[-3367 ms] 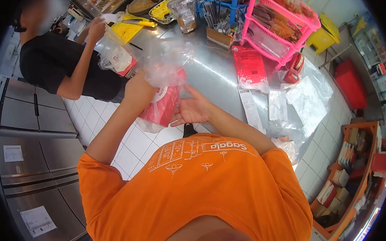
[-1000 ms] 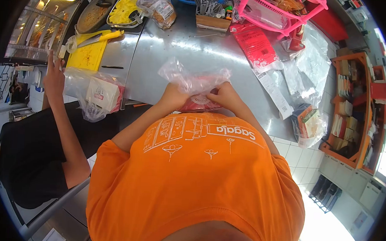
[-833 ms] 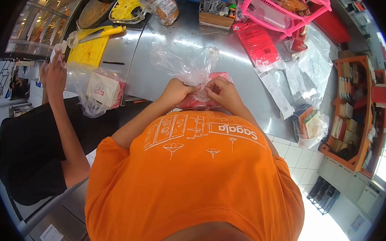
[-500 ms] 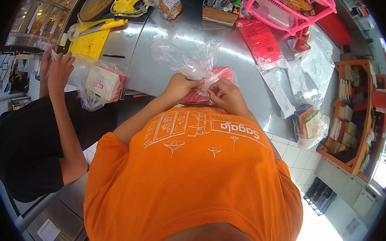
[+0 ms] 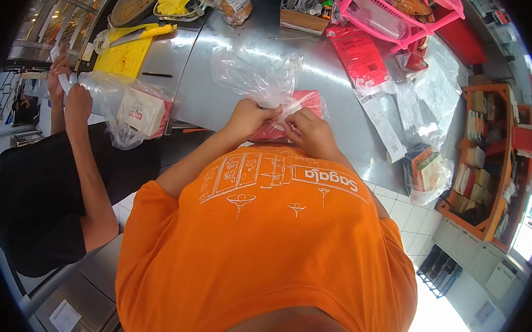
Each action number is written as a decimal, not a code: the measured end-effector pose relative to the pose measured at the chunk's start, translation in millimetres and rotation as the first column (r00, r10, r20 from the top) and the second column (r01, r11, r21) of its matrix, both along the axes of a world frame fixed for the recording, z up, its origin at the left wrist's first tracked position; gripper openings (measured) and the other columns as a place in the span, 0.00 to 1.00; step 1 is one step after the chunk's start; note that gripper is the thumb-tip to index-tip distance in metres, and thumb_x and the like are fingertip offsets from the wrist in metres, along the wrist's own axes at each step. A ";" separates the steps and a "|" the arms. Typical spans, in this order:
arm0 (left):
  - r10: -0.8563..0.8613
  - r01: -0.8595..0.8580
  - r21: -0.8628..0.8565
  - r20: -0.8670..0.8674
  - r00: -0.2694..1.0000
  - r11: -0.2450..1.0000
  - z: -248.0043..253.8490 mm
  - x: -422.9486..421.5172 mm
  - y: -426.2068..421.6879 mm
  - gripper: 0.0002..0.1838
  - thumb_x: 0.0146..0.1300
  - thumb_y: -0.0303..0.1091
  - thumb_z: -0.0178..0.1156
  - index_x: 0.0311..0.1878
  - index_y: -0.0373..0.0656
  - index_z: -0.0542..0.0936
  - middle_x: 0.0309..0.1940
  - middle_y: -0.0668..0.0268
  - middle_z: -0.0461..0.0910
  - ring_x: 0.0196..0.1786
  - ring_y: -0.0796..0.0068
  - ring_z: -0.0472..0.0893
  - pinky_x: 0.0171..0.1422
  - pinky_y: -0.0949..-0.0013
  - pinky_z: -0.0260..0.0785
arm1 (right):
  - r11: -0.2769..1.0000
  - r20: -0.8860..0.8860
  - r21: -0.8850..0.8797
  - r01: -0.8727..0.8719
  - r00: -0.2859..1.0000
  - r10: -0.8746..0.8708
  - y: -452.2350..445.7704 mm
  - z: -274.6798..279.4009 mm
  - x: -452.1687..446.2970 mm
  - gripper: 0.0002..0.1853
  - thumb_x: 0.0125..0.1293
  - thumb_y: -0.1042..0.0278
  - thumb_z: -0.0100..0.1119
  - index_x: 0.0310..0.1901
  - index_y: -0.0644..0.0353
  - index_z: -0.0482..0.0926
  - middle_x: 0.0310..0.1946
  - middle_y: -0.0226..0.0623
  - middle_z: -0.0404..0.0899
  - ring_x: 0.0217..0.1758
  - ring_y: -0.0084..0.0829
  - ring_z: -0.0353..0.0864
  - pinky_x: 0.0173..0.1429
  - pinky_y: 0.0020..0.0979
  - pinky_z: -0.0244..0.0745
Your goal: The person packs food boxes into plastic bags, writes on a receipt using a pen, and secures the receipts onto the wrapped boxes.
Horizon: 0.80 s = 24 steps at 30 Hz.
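A clear plastic bag point(image 5: 256, 75) is gathered at its neck between my two hands, near the front edge of the steel table point(image 5: 218, 43). Inside or beneath the bag lies a red box point(image 5: 309, 98), partly covered by my fingers and the crumpled plastic. My left hand point(image 5: 249, 118) pinches the bag from the left, thumb on the gathered plastic. From the other side my right hand point(image 5: 309, 129) grips the same bunched part with curled fingers. The fingertips nearly meet, and the exact twist of plastic between them is hard to make out.
On my left a co-worker's hands point(image 5: 71, 92) hold a white paper strip beside a bagged white-and-red box point(image 5: 142, 112). A knife point(image 5: 131, 37) rests on a yellow cutting board point(image 5: 124, 59). A pink basket point(image 5: 400, 23), red packet point(image 5: 359, 56), receipt point(image 5: 379, 125) and bagged box point(image 5: 425, 171) occupy the right.
My right hand's fingers have shifted slightly left and closed in on the gathered plastic. The co-worker's hands have separated, and a white paper strip now shows between them.
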<state>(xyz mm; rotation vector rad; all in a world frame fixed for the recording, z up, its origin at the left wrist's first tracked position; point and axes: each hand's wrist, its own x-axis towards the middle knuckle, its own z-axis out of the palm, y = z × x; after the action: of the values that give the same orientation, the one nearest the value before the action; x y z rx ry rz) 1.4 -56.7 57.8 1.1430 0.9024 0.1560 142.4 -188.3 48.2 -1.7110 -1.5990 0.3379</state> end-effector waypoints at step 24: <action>0.015 -0.015 0.085 -0.004 1.000 0.996 -0.4 5.8 -5.6 0.14 0.59 0.31 0.66 0.44 0.30 0.81 0.38 0.60 0.83 0.36 0.77 0.80 0.42 0.73 0.71 | 0.994 -0.123 0.036 -0.100 0.987 0.104 4.3 -7.8 3.1 0.10 0.55 0.78 0.57 0.40 0.60 0.77 0.37 0.39 0.77 0.43 0.43 0.78 0.43 0.37 0.76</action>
<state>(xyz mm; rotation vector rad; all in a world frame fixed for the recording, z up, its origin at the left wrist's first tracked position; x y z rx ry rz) 7.2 -62.3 57.4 1.2158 0.9160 0.2058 145.5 -184.0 40.5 -1.5576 -1.5949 0.4605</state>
